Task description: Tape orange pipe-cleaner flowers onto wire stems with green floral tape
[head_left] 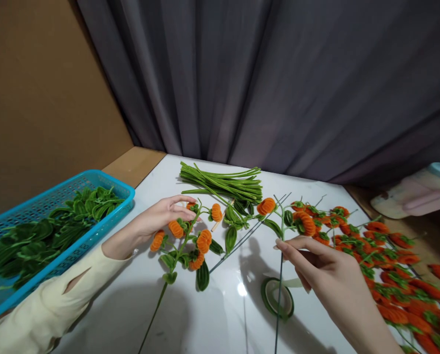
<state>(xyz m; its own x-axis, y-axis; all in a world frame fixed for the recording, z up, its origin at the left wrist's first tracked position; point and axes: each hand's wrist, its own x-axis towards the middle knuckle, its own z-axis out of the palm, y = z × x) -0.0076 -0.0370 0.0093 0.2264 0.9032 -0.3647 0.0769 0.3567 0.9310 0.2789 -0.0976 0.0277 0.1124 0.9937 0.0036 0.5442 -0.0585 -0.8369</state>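
My left hand (pixel 168 216) is at the upper part of a branch of fuzzy orange pumpkins (pixel 204 241) and green leaves, its fingers closed around one of the pumpkins. The branch's thin green stem runs down towards me. Between thumb and fingertips, my right hand (pixel 316 270) pinches a second, sparser stem (pixel 282 216), with leaves and an orange pumpkin (pixel 266 206) near its top. Its long dark wire hangs down in front of a roll of green tape (pixel 266 299). Loose leaves (pixel 231 239) and wire stems lie between my hands.
A bundle of green chenille stems (pixel 223 182) lies at the back of the white table (pixel 212 324). On the left stands a blue basket (pixel 127 194) of green leaves. Many orange pumpkin pieces (pixel 393 275) spread across the right side, below a lidded plastic jug (pixel 419 191). A grey curtain (pixel 223 73) hangs behind.
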